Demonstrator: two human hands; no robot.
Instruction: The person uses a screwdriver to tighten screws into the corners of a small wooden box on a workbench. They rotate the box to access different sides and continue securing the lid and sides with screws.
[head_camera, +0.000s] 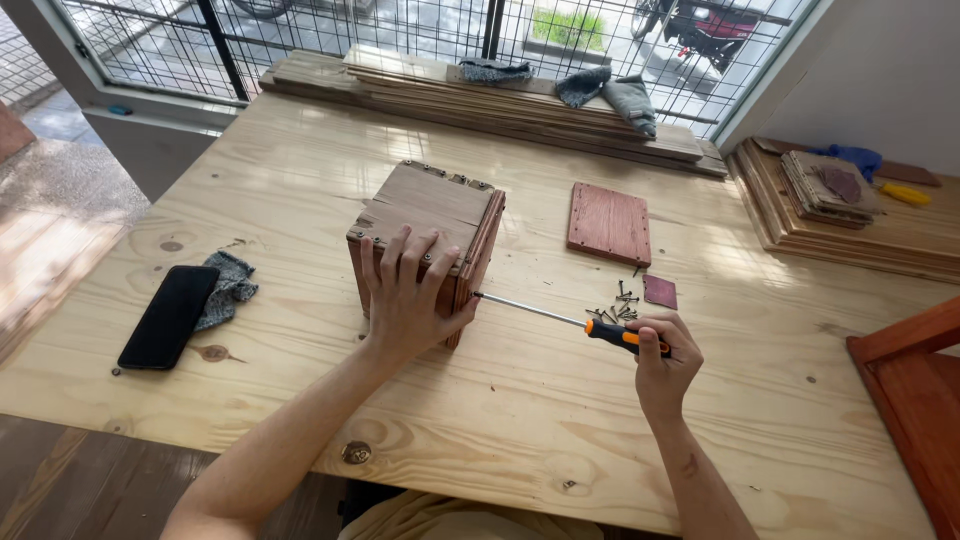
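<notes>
A small wooden box (440, 205) stands in the middle of a plywood table (500, 400). My left hand (408, 295) rests on its near top corner, fingers spread over the edge. An orange-and-black handled screwdriver (570, 318) lies level in my right hand (662, 360). Its metal tip touches the box's right side panel low down. Several loose screws (620, 305) lie just beyond my right hand.
A reddish wooden panel (609, 222) and a small reddish square (660, 291) lie right of the box. A black phone (168, 316) and grey cloth (230, 285) sit at left. Planks (480, 95) with grey gloves line the window. Stacked boards (850, 215) at right.
</notes>
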